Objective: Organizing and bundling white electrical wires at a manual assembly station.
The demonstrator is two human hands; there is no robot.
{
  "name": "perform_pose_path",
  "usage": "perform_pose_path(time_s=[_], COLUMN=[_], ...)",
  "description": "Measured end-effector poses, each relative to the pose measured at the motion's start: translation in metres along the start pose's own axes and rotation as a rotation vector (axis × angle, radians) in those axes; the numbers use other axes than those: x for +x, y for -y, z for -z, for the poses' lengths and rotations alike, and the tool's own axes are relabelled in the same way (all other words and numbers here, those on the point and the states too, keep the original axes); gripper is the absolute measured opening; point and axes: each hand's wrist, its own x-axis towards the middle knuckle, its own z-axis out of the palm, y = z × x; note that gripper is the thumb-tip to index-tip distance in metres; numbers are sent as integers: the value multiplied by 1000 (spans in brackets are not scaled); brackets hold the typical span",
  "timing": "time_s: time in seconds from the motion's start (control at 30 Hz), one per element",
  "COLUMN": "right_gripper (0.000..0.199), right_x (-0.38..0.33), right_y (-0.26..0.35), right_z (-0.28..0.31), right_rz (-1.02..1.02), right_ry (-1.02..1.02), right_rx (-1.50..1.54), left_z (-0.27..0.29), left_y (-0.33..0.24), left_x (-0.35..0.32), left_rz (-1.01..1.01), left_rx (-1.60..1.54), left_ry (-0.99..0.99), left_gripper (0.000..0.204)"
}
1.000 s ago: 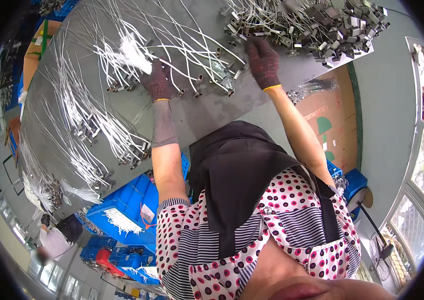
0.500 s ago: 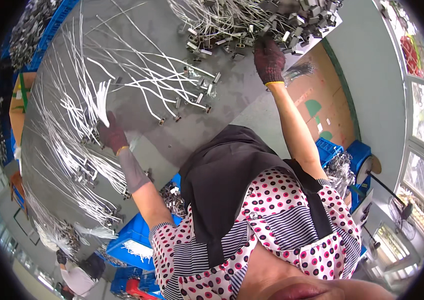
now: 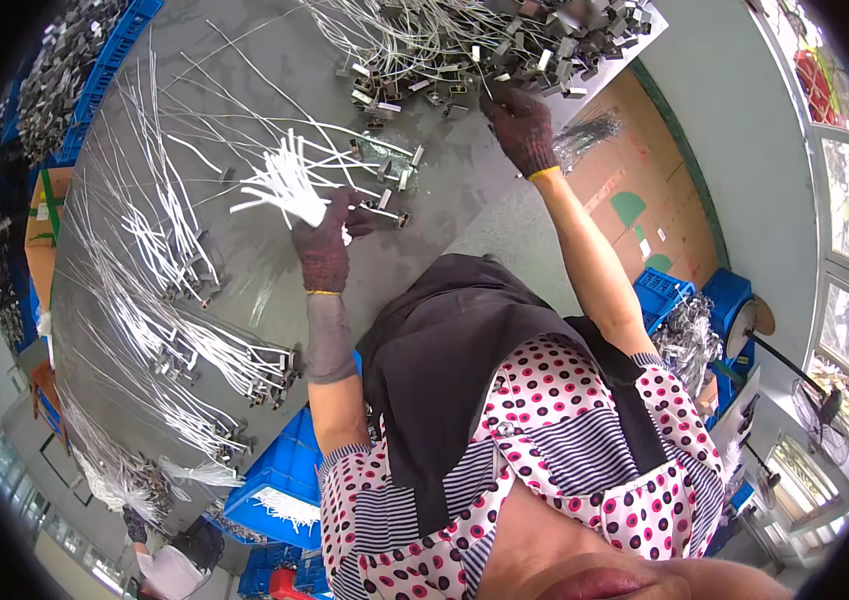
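Note:
My left hand (image 3: 325, 243), in a dark maroon glove, is closed round a fanned bunch of short white tubes (image 3: 285, 185) above the middle of the grey table. Beneath and beside it lie white-sleeved wires (image 3: 385, 150) ending in small metal-cased parts. My right hand (image 3: 523, 130), gloved alike, is at the near edge of a big heap of thin wires with small metal-cased parts (image 3: 505, 60). Its fingers are drawn together against the heap; what they pinch is too small to make out.
Several rows of sleeved wires (image 3: 235, 350) spread over the table's (image 3: 425, 200) left side. Blue crates (image 3: 280, 480) stand at the lower left, with another blue crate (image 3: 663, 290) at right. Cardboard (image 3: 635, 170) lies beyond the table's right edge. Another person (image 3: 185, 560) works at the far lower left.
My left hand has moved right and up from the wire rows, carrying the white tubes, now fanned out. The right hand has shifted slightly left along the heap's edge.

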Motion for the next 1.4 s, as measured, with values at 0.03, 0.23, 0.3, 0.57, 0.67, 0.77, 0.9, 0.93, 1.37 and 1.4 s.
perform_pose_path(time_s=[0.03, 0.23, 0.3, 0.57, 0.67, 0.77, 0.9, 0.93, 1.37, 1.4], right_gripper=[37, 26, 25, 23, 27, 29, 34, 35, 34, 35], right_x=[-10, -61, -75, -209, -287, -363, -377, -377, -328, -326], right_y=[8, 17, 13, -39, -97, -143, -104, -100, -94, -106], right_z=[9, 47, 61, 128, 155, 175, 204, 204, 228, 220], right_rz=[-1, -52, -56, -559, -811, -691, -900, -963, -802, -774], right_ry=[0, 168, 191, 451, 610, 499, 366, 286, 416, 384], right_rx=[3, 346, 347, 334, 249, 204, -6, -51, -146, -94], left_z=[-14, -76, -99, -169, -176, -170, -171, -168, -127, -128], left_y=[-4, 13, 34, 123, 141, 146, 105, 97, 74, 74], left_x=[-3, 6, 11, 6, 7, 8, 14, 18, 8, 6], left_rz=[27, 138, 105, 271, 343, 296, 156, 94, -178, -19], left_rx=[-18, -12, -22, -366, -297, -406, -475, -496, -259, -462], left_ry=[-27, 106, 127, 454, 458, 417, 352, 292, 158, 146], left_gripper=[25, 29, 31, 26, 25, 24, 26, 27, 31, 29])
